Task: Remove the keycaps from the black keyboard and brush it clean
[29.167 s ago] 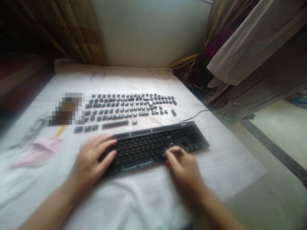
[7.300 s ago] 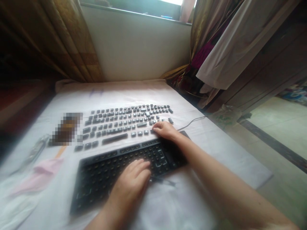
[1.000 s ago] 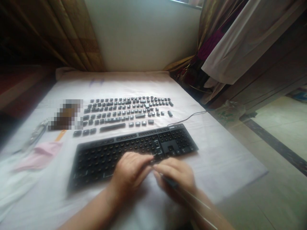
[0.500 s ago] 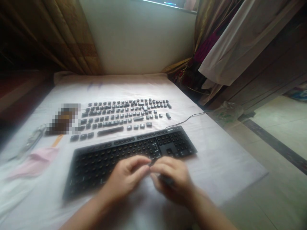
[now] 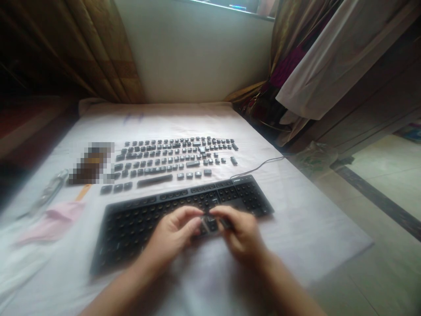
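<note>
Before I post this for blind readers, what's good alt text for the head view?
Left hand and right hand nearly meet over a black keyboard. Beyond it, rows of loose black keycaps lie on a white cloth.

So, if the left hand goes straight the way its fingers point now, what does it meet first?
The left hand would probably meet the right hand first, at its fingertips, across a small gap near the keyboard's front edge; exact depth is hard to judge.
</note>
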A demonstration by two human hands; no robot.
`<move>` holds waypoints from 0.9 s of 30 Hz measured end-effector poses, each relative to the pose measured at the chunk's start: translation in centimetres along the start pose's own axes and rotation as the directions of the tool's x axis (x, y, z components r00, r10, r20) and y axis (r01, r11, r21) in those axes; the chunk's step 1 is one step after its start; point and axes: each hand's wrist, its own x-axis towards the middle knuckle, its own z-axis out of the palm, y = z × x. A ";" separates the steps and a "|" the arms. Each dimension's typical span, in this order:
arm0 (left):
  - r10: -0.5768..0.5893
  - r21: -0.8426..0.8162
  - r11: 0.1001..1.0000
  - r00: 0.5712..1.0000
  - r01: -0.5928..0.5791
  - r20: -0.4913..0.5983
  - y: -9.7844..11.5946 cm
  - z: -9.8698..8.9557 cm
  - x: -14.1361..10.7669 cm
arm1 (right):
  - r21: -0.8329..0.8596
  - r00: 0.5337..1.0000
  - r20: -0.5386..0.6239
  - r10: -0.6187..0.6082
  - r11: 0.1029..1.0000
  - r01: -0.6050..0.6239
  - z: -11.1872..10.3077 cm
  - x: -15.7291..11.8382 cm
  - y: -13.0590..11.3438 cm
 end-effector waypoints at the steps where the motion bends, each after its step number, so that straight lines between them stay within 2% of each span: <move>1: -0.014 -0.017 1.000 1.000 0.014 0.000 0.0 0.0 0.0 | -0.013 1.000 -0.002 -0.007 1.000 0.007 0.2 -0.1 0.1; 8: -0.033 -0.086 0.996 0.999 0.034 0.005 -0.4 0.3 0.1 | -0.052 0.994 -0.023 -0.106 0.993 0.105 1.7 -0.6 0.2; 14: -0.094 -0.171 0.981 0.996 0.091 -0.009 0.2 0.7 -0.3 | -0.265 0.976 -0.074 -0.203 0.948 0.177 1.9 -0.6 -0.1; 20: -0.064 -0.104 0.993 0.998 0.063 0.001 -0.2 0.4 -0.3 | -0.334 0.969 -0.061 -0.240 0.920 0.207 2.0 -0.3 -0.5; 24: -0.052 -0.059 0.997 0.998 0.049 -0.039 -0.3 0.4 -0.1 | -0.216 0.984 -0.047 -0.170 0.964 0.156 0.9 -0.1 0.6; 26: -0.044 -0.031 0.999 0.997 0.042 -0.061 -0.4 0.5 -0.1 | -0.141 0.997 -0.005 -0.076 0.987 0.074 -0.4 0.8 2.1; 27: -0.039 -0.014 0.999 0.997 0.038 -0.064 -0.4 0.5 -0.2 | -0.137 1.000 -0.001 0.010 0.991 -0.010 -1.2 1.5 3.1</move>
